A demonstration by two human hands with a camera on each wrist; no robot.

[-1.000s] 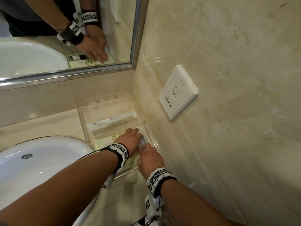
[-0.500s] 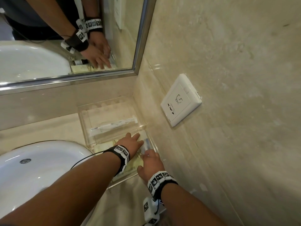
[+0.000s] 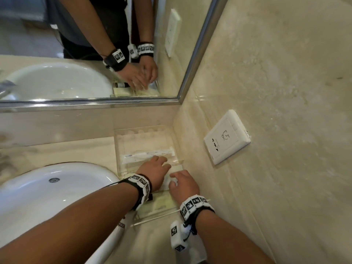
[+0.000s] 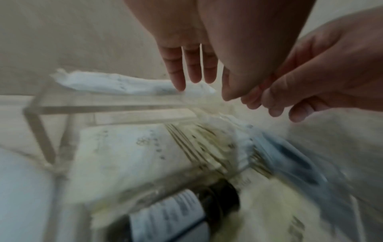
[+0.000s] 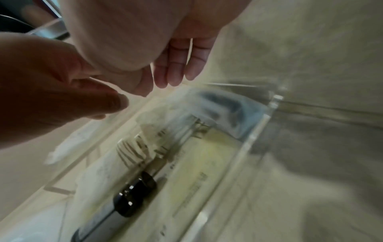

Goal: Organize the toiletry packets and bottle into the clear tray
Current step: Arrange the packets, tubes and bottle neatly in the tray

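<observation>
The clear tray (image 3: 120,149) stands in the counter's corner. A long white packet (image 3: 148,154) (image 4: 132,83) lies in its far compartment. The near compartment holds pale packets (image 4: 134,155) (image 5: 209,152), a blue packet (image 4: 290,163) (image 5: 223,111) and a dark-capped bottle (image 4: 186,209) (image 5: 132,196) lying on its side. My left hand (image 3: 163,164) (image 4: 205,88) hovers over the near compartment, fingers straight, holding nothing. My right hand (image 3: 175,180) (image 5: 159,89) is beside it near the wall, fingers loosely bent and empty. The wrist views are blurred.
A white basin (image 3: 47,191) sits left of the tray. The tiled wall carries a white socket plate (image 3: 226,137) close on the right. A mirror (image 3: 85,50) runs along the back and reflects both hands. Bare counter (image 3: 57,149) lies behind the basin.
Both hands stay over the tray's near compartment with only small shifts. The head view has tilted up, so more of the mirror shows.
</observation>
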